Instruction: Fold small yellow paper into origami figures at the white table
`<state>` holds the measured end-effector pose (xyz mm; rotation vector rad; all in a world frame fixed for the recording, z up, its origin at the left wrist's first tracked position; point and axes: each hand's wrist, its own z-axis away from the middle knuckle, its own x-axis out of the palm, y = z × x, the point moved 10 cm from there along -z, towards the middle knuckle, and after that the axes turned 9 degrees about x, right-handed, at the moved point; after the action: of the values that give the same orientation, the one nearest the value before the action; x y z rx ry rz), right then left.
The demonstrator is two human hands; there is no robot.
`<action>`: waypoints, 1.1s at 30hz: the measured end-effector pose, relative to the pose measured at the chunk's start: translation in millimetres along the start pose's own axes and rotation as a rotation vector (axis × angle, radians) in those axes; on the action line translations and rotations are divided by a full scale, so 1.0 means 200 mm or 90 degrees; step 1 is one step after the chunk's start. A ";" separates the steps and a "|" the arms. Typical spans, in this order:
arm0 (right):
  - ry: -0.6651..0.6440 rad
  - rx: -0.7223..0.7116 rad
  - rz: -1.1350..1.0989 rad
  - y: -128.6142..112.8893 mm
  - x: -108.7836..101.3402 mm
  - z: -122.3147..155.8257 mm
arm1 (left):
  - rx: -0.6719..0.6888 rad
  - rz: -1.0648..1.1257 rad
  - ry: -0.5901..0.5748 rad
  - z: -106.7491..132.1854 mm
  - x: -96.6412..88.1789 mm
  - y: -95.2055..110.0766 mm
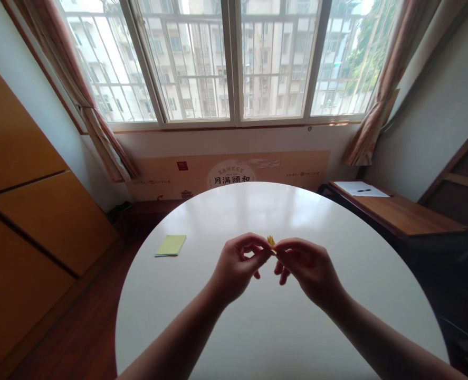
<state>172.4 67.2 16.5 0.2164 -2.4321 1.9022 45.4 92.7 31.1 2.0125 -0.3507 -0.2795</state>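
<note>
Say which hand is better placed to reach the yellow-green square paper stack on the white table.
Probably the left hand: it is nearer the paper stack. The right hand is farther off. Both pinch the small folded yellow paper, so the right could hold it meanwhile.

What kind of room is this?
Probably a room in a home, perhaps a flat. There are patterned curtains tied back beside a wide window, a white table with a rounded edge, and apartment-like buildings outside.
</note>
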 end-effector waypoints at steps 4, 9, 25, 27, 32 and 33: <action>-0.012 0.022 -0.044 0.03 0.00 -0.01 | 0.001 -0.008 -0.003 0.00 0.00 -0.01; -0.031 0.104 -0.141 0.11 0.00 -0.03 | 0.034 -0.044 0.004 0.00 -0.01 0.01; -0.062 0.154 -0.182 0.15 0.02 -0.04 | 0.069 -0.081 0.012 0.00 -0.02 0.05; -0.062 0.137 -0.167 0.15 0.02 -0.04 | 0.056 -0.073 0.017 0.00 -0.02 0.05; -0.032 0.063 -0.120 0.08 0.01 -0.04 | 0.067 -0.055 0.002 0.01 0.00 0.07; -0.022 0.049 -0.108 0.06 0.00 -0.03 | 0.076 -0.057 -0.006 0.01 0.00 0.08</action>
<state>170.3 76.9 6.0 0.4470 -2.2800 1.9345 42.6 83.5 44.6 2.1483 -0.2885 -0.3312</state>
